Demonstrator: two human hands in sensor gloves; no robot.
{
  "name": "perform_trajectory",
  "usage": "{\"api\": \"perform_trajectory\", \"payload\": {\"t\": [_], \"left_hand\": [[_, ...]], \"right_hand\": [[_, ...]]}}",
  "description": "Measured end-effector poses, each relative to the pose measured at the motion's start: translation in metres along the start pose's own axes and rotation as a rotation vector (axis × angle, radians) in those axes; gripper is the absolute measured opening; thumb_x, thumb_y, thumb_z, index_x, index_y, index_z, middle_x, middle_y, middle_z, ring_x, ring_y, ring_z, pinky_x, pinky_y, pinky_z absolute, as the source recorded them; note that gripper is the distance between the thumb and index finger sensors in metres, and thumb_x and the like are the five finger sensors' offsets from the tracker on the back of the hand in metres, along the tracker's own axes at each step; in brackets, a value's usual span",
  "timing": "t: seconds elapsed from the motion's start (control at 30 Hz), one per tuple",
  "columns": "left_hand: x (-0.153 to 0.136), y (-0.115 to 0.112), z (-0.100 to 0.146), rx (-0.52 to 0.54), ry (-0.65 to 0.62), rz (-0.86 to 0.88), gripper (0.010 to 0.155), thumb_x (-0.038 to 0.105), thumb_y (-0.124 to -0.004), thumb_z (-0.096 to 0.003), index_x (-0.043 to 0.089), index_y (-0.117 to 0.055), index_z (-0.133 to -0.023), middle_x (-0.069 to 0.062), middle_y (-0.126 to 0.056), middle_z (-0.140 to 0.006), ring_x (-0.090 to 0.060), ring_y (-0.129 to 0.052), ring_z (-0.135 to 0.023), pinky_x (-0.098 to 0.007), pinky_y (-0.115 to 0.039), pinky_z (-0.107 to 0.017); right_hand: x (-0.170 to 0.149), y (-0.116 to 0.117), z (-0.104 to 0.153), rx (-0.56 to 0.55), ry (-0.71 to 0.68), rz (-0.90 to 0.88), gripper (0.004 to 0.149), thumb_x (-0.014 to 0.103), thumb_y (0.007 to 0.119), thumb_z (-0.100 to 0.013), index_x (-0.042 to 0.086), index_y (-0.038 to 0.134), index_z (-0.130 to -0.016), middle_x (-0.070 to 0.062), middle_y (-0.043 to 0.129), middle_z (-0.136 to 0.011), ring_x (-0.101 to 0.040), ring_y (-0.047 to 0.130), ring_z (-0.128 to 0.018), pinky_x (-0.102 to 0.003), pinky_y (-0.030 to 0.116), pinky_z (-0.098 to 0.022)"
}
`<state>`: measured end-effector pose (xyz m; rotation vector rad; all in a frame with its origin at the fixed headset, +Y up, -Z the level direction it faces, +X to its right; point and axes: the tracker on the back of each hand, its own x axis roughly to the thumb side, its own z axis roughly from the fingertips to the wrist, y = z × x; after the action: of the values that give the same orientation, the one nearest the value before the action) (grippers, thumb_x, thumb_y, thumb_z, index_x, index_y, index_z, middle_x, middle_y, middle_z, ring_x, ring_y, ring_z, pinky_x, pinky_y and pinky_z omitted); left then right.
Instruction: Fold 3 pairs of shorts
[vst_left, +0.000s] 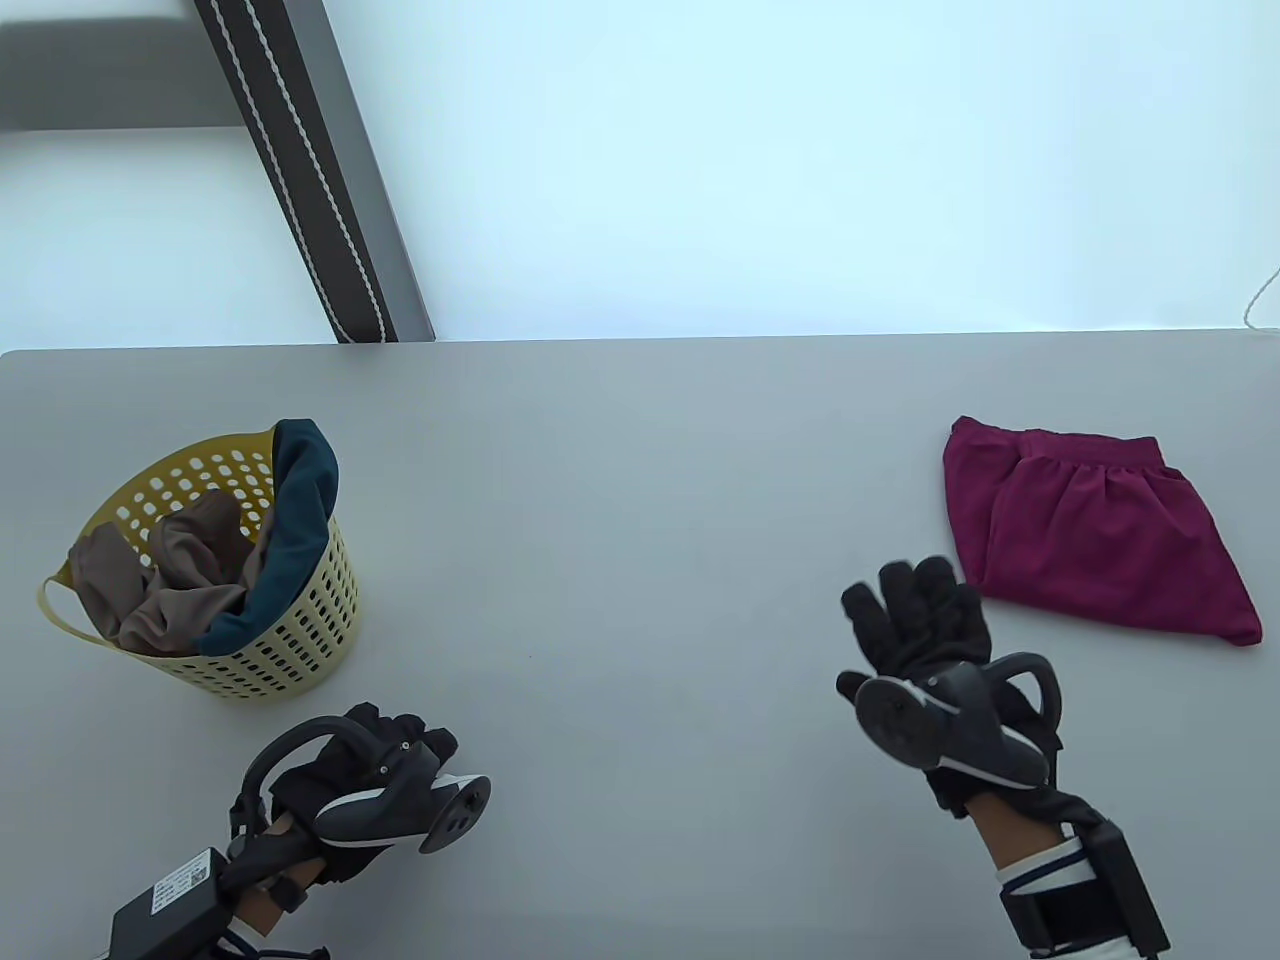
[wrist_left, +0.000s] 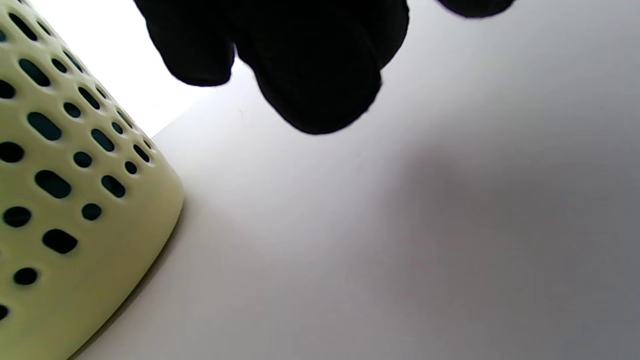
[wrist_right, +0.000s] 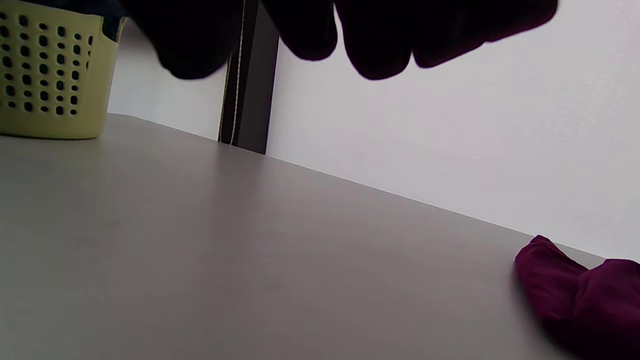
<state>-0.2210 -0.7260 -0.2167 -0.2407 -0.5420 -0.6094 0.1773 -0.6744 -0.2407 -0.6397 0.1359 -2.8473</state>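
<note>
Folded maroon shorts (vst_left: 1095, 535) on table (vst_left: 620, 500) just right of right hand (vst_left: 925, 625) fingertips, apart, fingers straight, holding nothing, left hand (vst_left: 370, 770) loosely curled, idle, beside yellow basket (vst_left: 300, 640) holding brown shorts (vst_left: 165, 580) and teal shorts (vst_left: 290, 520)

Folded maroon shorts (vst_left: 1095, 530) flat on the counter's right; taupe shorts (vst_left: 165, 585) and teal shorts (vst_left: 290, 520) crumpled in the yellow basket (vst_left: 300, 640)

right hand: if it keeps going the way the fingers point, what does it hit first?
Probably the folded maroon shorts. The right hand points up-table, its fingertips just short of the shorts' near left corner. In the table view the line grazes that corner; slightly more to the left it would pass over bare table.
</note>
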Motion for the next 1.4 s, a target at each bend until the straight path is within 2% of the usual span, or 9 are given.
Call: {"api": "perform_trajectory", "payload": {"t": [0.07, 0.17, 0.27, 0.53, 0.6, 0.73, 0.8, 0.9, 1.4], "left_hand": [[-0.002, -0.002, -0.001, -0.003, 0.012, -0.005, 0.059, 0.052, -0.058, -0.0453, 0.023, -0.064, -0.096, 0.002, -0.089, -0.083, 0.000, -0.099, -0.050, -0.046, -0.079, -0.067], [-0.004, -0.004, -0.002, -0.009, 0.020, -0.016, 0.059, 0.053, -0.058, -0.0450, 0.023, -0.064, -0.096, 0.002, -0.089, -0.083, 0.000, -0.099, -0.050, -0.046, -0.079, -0.067], [-0.011, 0.000, 0.002, 0.048, 0.061, -0.040, 0.059, 0.054, -0.059, -0.0440, 0.025, -0.064, -0.095, 0.004, -0.089, -0.081, 0.001, -0.099, -0.049, -0.044, -0.079, -0.067], [-0.091, 0.087, 0.079, 0.669, 0.468, -0.075, 0.067, 0.062, -0.060, -0.0399, 0.029, -0.060, -0.098, 0.007, -0.085, -0.088, 0.001, -0.098, -0.055, -0.045, -0.078, -0.070], [-0.122, 0.097, 0.081, 0.571, 0.494, 0.025, 0.082, 0.065, -0.063, -0.0373, 0.025, -0.046, -0.107, -0.004, -0.075, -0.104, -0.011, -0.096, -0.072, -0.054, -0.072, -0.073], [-0.174, 0.078, 0.045, -0.009, 0.432, 0.066, 0.096, 0.068, -0.062, -0.0344, 0.018, -0.036, -0.112, -0.012, -0.069, -0.114, -0.029, -0.089, -0.092, -0.062, -0.064, -0.075], [-0.183, 0.063, 0.028, -0.155, 0.414, 0.004, 0.073, 0.061, -0.067, -0.0369, 0.030, -0.055, -0.102, 0.010, -0.085, -0.098, -0.017, -0.096, -0.085, -0.057, -0.066, -0.076], [-0.199, 0.067, 0.023, -0.111, 0.473, -0.133, 0.042, 0.050, -0.073, -0.0389, 0.048, -0.068, -0.081, 0.029, -0.095, -0.074, -0.001, -0.103, -0.071, -0.048, -0.072, -0.075], [-0.257, 0.267, 0.134, 0.896, 0.789, 0.109, 0.034, 0.047, -0.067, -0.0487, 0.042, -0.073, -0.081, 0.019, -0.097, -0.068, -0.009, -0.101, -0.065, -0.051, -0.074, -0.073]], "right_hand": [[0.012, 0.023, 0.000, 0.050, 0.010, 0.001, 0.038, 0.045, 0.068, -0.046, 0.017, 0.091, -0.059, -0.007, 0.103, -0.044, -0.027, 0.107, -0.034, -0.045, 0.086, -0.032], [0.016, 0.038, -0.003, 0.167, -0.012, -0.150, 0.038, 0.047, 0.069, -0.045, 0.018, 0.092, -0.038, 0.000, 0.094, -0.014, -0.017, 0.097, -0.003, -0.039, 0.084, -0.012], [0.014, 0.032, -0.003, 0.122, 0.009, -0.232, 0.039, 0.047, 0.068, -0.046, 0.019, 0.091, -0.033, 0.002, 0.091, -0.008, -0.015, 0.093, 0.004, -0.038, 0.083, -0.008], [0.018, 0.021, 0.001, 0.069, -0.022, -0.203, 0.039, 0.048, 0.068, -0.046, 0.019, 0.091, -0.035, 0.001, 0.092, -0.010, -0.016, 0.094, 0.001, -0.039, 0.083, -0.010], [0.017, 0.019, 0.000, 0.058, -0.019, -0.218, 0.039, 0.048, 0.067, -0.046, 0.018, 0.091, -0.036, 0.000, 0.092, -0.011, -0.017, 0.095, 0.000, -0.039, 0.083, -0.010], [0.020, 0.016, 0.001, 0.056, -0.032, -0.213, 0.039, 0.047, 0.067, -0.046, 0.018, 0.092, -0.036, 0.000, 0.093, -0.012, -0.017, 0.095, 0.000, -0.040, 0.083, -0.011], [0.021, 0.016, 0.001, 0.063, -0.037, -0.202, 0.039, 0.048, 0.067, -0.046, 0.018, 0.092, -0.037, 0.000, 0.093, -0.012, -0.018, 0.096, -0.001, -0.040, 0.083, -0.011], [0.020, 0.016, 0.000, 0.056, -0.035, -0.199, 0.039, 0.048, 0.067, -0.046, 0.018, 0.092, -0.037, 0.000, 0.093, -0.012, -0.018, 0.096, -0.001, -0.040, 0.083, -0.012], [0.016, 0.013, 0.001, 0.055, -0.029, -0.202, 0.040, 0.047, 0.067, -0.046, 0.017, 0.092, -0.039, -0.001, 0.095, -0.015, -0.019, 0.097, -0.004, -0.041, 0.084, -0.014]]}}
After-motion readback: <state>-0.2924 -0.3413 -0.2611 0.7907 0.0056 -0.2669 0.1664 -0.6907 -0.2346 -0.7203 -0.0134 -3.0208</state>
